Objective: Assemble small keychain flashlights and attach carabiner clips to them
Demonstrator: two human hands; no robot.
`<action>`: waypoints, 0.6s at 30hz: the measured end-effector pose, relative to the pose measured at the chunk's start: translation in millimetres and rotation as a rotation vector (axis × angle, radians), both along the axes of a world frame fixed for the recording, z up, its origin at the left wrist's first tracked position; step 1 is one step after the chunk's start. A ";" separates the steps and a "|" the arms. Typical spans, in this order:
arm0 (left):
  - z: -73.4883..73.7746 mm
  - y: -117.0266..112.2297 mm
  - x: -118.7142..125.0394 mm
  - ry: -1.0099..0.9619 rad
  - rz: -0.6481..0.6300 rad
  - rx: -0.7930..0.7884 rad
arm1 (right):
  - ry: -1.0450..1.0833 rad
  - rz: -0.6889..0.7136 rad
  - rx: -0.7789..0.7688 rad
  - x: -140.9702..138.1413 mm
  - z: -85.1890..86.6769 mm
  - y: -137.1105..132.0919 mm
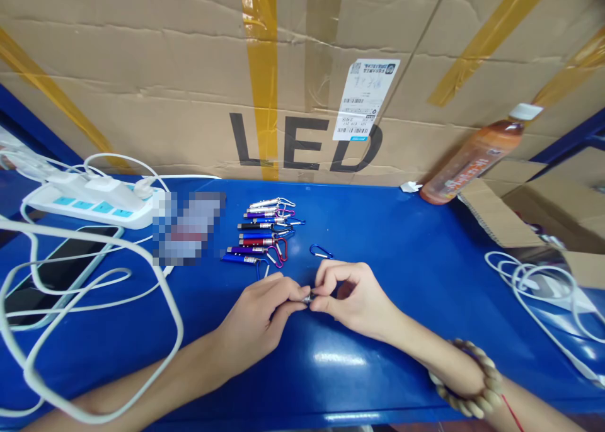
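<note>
My left hand [265,311] and my right hand [348,296] meet over the blue table [401,243], fingers pinched together on a small metal keychain flashlight [307,298], mostly hidden between the fingertips. Just beyond my hands lies a row of several small keychain flashlights [262,233] in silver, purple, blue and red, some with carabiner clips. One loose blue carabiner [321,251] lies to the right of the row, close to my right hand. A beaded bracelet [467,381] circles my right wrist.
A white power strip [89,202] with plugs and white cables [94,274] fills the left side, over a phone [61,271]. A large cardboard box marked LED [302,73] stands behind. An orange drink bottle [472,158] leans at right beside an open carton [529,211] and more cables [534,281].
</note>
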State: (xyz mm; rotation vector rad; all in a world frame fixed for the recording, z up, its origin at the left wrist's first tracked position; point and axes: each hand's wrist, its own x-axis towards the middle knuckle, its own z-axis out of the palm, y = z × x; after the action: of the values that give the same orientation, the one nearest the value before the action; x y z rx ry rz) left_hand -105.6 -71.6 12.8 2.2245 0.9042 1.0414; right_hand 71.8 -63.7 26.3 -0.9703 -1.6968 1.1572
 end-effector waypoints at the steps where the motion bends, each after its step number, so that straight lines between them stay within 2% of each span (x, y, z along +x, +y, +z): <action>1: -0.8 0.8 -0.6 0.016 0.013 0.080 | 0.019 -0.006 -0.118 -1.5 0.2 -1.0; 4: -3.4 3.0 -2.1 0.083 0.059 0.284 | 0.052 -0.009 -0.467 -3.4 -1.2 -2.0; 7: -5.1 4.2 -2.4 0.139 0.098 0.358 | 0.080 -0.022 -0.613 -3.6 -2.9 -0.6; 11: -4.7 4.7 -1.4 0.171 0.125 0.295 | 0.081 -0.047 -0.633 -3.0 -2.6 1.7; 14: -2.8 4.3 -0.6 0.200 0.099 0.188 | 0.032 -0.034 -0.604 -1.6 -2.6 2.0; 16: -0.9 3.4 0.0 0.195 0.094 0.096 | -0.018 -0.040 -0.544 -0.8 -3.3 1.5; 18: 1.2 2.2 0.8 0.164 0.111 0.020 | -0.077 -0.076 -0.408 0.0 -3.9 0.9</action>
State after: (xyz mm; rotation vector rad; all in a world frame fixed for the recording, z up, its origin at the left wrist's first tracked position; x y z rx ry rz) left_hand -104.8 -69.4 14.0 2.3255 1.1037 0.9297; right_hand 71.8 -62.8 22.4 -1.3305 -1.4951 1.4631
